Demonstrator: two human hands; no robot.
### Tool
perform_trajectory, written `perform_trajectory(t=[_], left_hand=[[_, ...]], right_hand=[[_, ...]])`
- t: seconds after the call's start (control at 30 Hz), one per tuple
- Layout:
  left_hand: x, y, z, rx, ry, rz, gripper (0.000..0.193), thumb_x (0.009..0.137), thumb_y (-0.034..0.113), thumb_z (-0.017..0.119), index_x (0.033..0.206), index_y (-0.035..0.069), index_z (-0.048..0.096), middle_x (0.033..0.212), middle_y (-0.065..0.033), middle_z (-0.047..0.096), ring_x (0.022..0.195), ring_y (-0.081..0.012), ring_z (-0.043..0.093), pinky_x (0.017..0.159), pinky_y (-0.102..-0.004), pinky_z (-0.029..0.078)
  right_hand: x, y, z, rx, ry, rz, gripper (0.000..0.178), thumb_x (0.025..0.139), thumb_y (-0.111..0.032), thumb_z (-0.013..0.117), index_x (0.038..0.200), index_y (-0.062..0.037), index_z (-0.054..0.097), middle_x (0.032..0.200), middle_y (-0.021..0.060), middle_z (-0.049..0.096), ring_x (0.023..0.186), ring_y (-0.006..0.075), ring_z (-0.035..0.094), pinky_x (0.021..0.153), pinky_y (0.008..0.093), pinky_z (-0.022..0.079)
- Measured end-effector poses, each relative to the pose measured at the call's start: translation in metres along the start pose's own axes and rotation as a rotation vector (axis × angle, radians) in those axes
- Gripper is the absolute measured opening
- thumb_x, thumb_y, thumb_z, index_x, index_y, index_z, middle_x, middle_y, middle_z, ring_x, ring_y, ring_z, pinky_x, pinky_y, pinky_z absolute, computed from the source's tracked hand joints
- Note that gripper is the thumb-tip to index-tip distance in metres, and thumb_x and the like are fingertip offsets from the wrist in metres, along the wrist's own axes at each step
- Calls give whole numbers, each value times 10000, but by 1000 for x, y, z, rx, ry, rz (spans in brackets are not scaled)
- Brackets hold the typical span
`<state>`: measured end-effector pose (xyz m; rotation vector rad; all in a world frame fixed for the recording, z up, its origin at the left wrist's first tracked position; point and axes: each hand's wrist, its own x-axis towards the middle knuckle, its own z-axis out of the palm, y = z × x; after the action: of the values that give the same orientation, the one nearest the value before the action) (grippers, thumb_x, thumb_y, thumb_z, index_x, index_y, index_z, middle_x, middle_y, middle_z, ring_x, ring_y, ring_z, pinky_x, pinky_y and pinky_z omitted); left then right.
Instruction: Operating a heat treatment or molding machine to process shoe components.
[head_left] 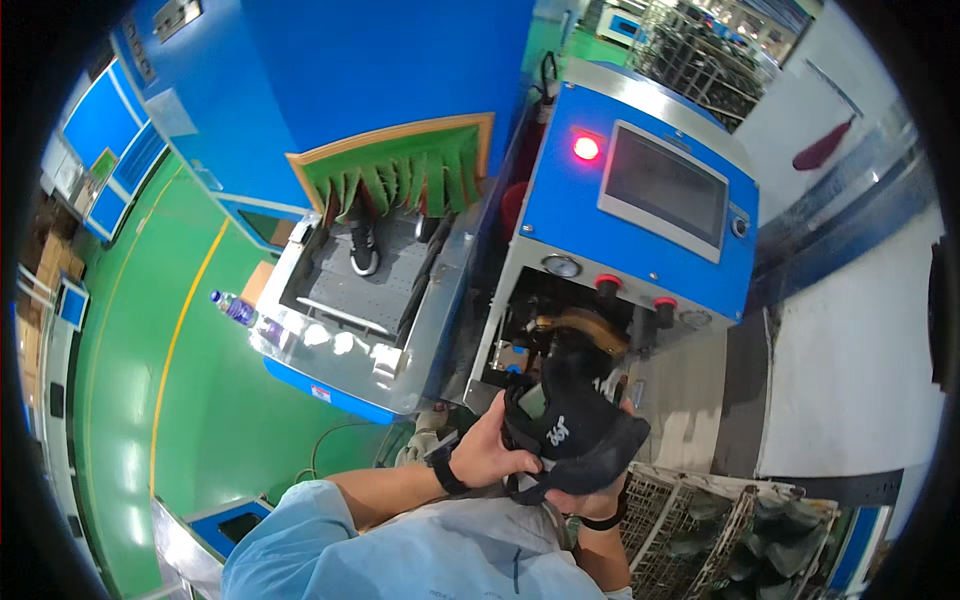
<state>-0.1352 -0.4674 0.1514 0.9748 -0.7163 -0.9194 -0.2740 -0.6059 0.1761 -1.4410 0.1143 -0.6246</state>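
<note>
Close to my body I hold a black shoe [600, 430] with white marks, its opening toward my left. My left hand [492, 450] is closed on its left side, thumb lying over the edge. From below and the right, my right hand [592, 500] grips it, partly covered by the shoe. Just beyond it is the open front of a blue and white machine [560, 190], with a curved brownish part [585, 325] inside. A black shoe with a white sole edge [364, 250] rests on the grey conveyor [350, 290] to the left.
Green strip curtains [400, 175] hang over the conveyor's opening in a blue cabinet [390, 60]. The machine carries a dark screen [664, 190], a lit red lamp [586, 148] and red knobs [607, 283]. A wire rack [690, 530] stands at my right; a bottle [235, 308] is beside the conveyor.
</note>
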Motion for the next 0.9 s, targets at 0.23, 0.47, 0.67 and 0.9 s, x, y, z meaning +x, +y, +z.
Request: perform_trajectory(t=[0.23, 0.47, 0.67, 0.9], left_hand=[[18, -19, 21, 1139, 204, 154, 424, 909, 397, 609, 985, -13, 535, 912, -211, 607, 854, -429, 618, 742, -487, 502], [-12, -63, 2, 1140, -163, -79, 191, 856, 208, 581, 798, 35, 638, 693, -196, 623, 677, -452, 612, 675, -504, 521], [6, -33, -4, 757, -148, 95, 207, 906, 157, 490, 870, -19, 593, 840, -219, 635, 819, -424, 619, 741, -479, 504], [16, -75, -70, 791, -177, 21, 219, 937, 161, 576, 1106, 46, 655, 1091, -143, 663, 1118, -307, 583, 935, -423, 487]], right_hand=[[-20, -4, -26, -472, 161, -73, 1269, 634, -235, 875, 1559, 50, 55, 1405, 204, 451, 1250, 317, 529, 1082, 419, 404], [-41, 13, -43, -587, 14, 242, 1115, 726, -259, 834, 1560, 57, 167, 1421, 233, 504, 1244, 309, 571, 1066, 379, 429], [-61, 73, -62, 763, 575, 571, 758, 816, -185, 706, 1489, -17, 400, 1345, 123, 578, 1203, 271, 590, 1041, 364, 484], [-62, 69, -67, -86, 460, 482, 828, 828, -190, 764, 1536, -46, 361, 1365, 69, 565, 1167, 165, 558, 1014, 318, 467]])
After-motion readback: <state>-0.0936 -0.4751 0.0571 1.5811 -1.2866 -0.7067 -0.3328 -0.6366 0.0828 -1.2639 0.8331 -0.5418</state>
